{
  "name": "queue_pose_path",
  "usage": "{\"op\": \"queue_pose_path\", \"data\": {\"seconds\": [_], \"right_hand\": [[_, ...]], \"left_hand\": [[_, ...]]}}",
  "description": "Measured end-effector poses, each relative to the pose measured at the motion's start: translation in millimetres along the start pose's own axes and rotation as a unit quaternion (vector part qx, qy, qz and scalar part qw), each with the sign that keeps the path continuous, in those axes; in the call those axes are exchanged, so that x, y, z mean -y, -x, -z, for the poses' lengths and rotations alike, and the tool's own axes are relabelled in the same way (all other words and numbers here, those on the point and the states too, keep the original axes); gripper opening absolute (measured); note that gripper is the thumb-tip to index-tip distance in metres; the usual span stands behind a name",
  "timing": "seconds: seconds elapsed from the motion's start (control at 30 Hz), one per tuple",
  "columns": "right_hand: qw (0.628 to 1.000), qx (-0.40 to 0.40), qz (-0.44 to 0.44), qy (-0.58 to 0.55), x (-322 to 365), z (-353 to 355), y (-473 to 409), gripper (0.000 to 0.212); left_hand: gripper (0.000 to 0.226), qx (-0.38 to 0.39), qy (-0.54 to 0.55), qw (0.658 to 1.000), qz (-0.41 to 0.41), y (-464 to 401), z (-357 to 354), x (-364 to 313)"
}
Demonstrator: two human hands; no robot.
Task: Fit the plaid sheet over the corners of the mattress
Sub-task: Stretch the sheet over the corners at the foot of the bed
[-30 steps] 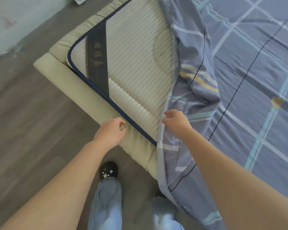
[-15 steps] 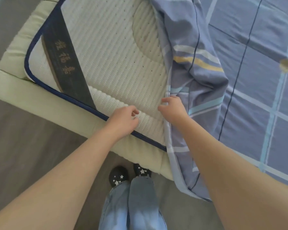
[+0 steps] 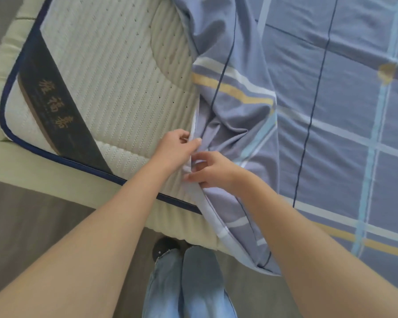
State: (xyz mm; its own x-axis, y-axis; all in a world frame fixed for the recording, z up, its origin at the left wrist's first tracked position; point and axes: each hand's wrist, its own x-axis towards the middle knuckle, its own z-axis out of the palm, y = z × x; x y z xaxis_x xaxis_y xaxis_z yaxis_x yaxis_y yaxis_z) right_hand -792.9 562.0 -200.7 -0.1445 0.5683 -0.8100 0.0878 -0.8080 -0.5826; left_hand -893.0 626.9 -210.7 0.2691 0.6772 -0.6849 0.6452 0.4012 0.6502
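Sheet (image 3: 331, 111) right of mattress (image 3: 106, 72)

Soft, even daylight, source not visible. No hard shadows; faint shading in plaid sheet (image 3: 234, 125) folds just beyond the fingers (image 3: 194, 143). No glare. Slight overall softness, wide-angle bending at frame edges, forearms stretched.

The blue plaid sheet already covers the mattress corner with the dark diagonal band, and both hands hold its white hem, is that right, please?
Not quite: in the head view the blue plaid sheet leaves the mattress corner with the dark diagonal band bare. The left hand and right hand do hold its white hem.
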Motion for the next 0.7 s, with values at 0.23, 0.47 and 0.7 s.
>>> {"op": "queue_pose_path", "data": {"seconds": [0.23, 0.47, 0.7], "right_hand": [[0.981, 0.097, -0.02, 0.165, 13.5, -11.7, 3.6, 0.017], [0.978, -0.151, -0.008, 0.146, 48.6, -14.5, -17.4, 0.02], [0.948, -0.269, -0.003, 0.173, 99.8, -52.5, -33.7, 0.057]], "left_hand": [[0.015, -0.107, 0.048, 0.992, 0.039, -9.4, 27.5, -7.7], [0.025, -0.076, 0.004, 0.995, 0.064, 3.7, 70.5, 18.8], [0.024, 0.041, 0.043, 0.998, 0.017, 24.7, 91.4, 25.5]]}}
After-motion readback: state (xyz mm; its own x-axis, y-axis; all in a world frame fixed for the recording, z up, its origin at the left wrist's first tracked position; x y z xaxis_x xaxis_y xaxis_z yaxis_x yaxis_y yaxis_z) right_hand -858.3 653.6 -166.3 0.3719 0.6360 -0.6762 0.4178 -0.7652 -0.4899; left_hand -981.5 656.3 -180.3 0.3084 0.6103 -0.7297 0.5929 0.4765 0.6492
